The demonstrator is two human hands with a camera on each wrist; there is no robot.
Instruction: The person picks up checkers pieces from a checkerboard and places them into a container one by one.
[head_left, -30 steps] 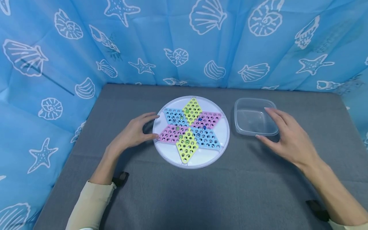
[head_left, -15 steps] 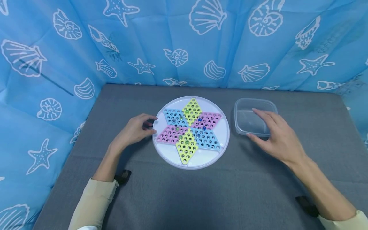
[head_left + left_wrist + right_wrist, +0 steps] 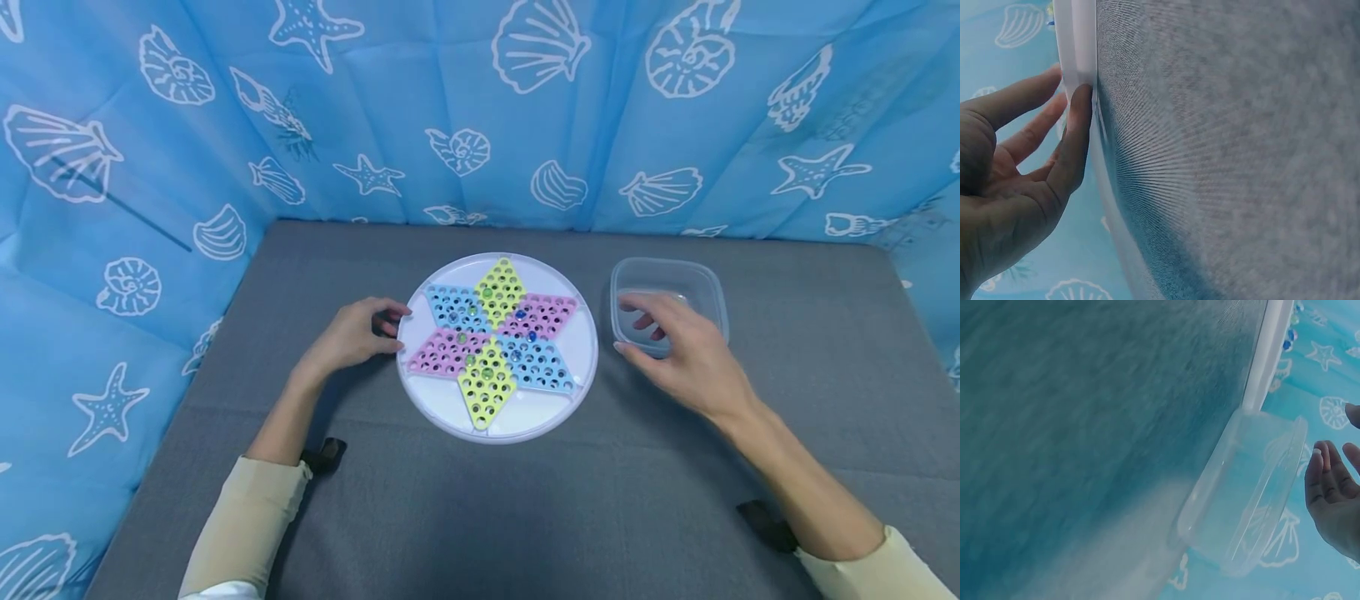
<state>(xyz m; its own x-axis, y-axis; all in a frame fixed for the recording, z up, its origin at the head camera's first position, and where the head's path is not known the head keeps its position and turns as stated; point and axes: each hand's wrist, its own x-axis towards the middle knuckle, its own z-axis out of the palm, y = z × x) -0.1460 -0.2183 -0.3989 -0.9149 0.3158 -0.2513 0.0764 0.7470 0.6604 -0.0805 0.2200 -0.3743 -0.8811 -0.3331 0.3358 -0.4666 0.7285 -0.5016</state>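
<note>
Shells (image 3: pixel 540 42) and starfish (image 3: pixel 311 29), drawn in white outline, are the printed marks on the blue curtain (image 3: pixel 420 92), seen in the head view behind a grey-covered table (image 3: pixel 570 500). On it lies a round white board (image 3: pixel 435 402) with a six-pointed star (image 3: pixel 487 398) of holed yellow, pink and blue panels (green and blue marbles (image 3: pixel 487 374) sit in it, mostly toward the middle). A clear container (image 3: pixel 666 262) stands near the board's right edge, apart from it. The left forearm (image 3: pixel 281 425) slants up from the lower left, and the left hand (image 3: pixel 348 337) is at the board's left rim, thumb and fingers apart. The right forearm (image 3: pixel 802 483) comes from the lower right; the right hand (image 3: pixel 686 354) hovers over the container, thumb and fingers apart, lightly bent.

In the left wrist view, one fingertip rests against the white rim, the other fingers loosely spread beside it.

In the right wrist view, the relaxed fingers show beyond the container's rim, a gap between; the thumb is partly out of frame.
</note>
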